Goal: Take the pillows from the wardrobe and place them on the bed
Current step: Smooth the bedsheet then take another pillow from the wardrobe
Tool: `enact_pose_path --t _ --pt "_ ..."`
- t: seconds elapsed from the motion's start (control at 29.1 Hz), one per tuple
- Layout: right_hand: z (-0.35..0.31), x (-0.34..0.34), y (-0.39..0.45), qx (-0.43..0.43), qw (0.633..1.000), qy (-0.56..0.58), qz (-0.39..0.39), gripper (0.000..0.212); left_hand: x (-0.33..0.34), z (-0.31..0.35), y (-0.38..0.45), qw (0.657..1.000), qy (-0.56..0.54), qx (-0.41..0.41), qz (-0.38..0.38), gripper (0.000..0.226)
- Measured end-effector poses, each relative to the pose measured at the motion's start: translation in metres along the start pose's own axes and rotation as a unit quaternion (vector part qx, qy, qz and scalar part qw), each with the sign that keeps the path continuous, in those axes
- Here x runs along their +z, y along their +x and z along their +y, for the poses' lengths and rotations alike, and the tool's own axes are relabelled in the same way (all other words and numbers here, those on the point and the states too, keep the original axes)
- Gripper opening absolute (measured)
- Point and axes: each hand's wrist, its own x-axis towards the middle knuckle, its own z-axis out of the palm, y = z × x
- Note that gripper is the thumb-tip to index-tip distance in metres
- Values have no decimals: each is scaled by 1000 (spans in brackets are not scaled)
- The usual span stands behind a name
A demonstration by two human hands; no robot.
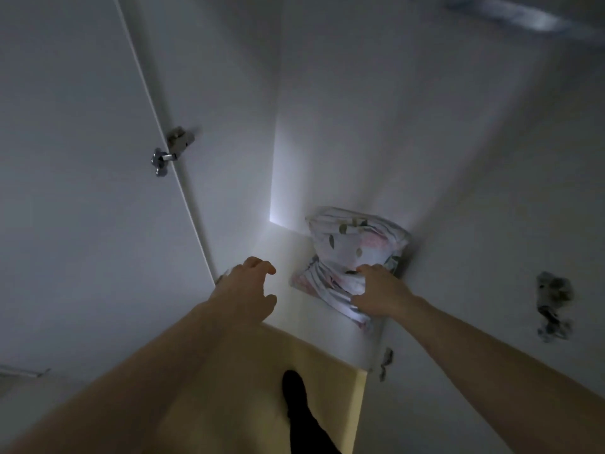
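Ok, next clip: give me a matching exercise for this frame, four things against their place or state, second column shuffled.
Things:
1. pillow
2. left hand
3. right hand
4. hinge

Place or state:
A. metal, on the door at the left
B. gripping the floral fabric
C. fingers spread, holding nothing
D. bunched in the wardrobe's right corner

Pairs: 1-D, 2-C, 3-B, 4-A
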Motion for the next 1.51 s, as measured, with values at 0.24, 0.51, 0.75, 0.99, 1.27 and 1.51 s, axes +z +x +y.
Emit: enact_pose_path --t 0.24,0.51,0.75,0.99,1.27,1.51 --pt "47 50 132 38 999 21 18 88 72 -24 134 1000 5 17 -13 62" --pt "122 101 282 69 996 6 52 86 172 -31 281 999 17 21 -34 69" --pt "174 115 383 89 994 -12 70 93 215 -28 369 997 41 46 -51 71" --pt "211 97 478 123 987 -51 93 109 242 -21 454 992 73 72 -72 74" --pt "231 65 568 145 978 -81 123 119 277 -37 503 992 63 80 -72 68" --pt "250 79 600 153 983 -25 94 132 293 -70 510 994 57 69 -58 67"
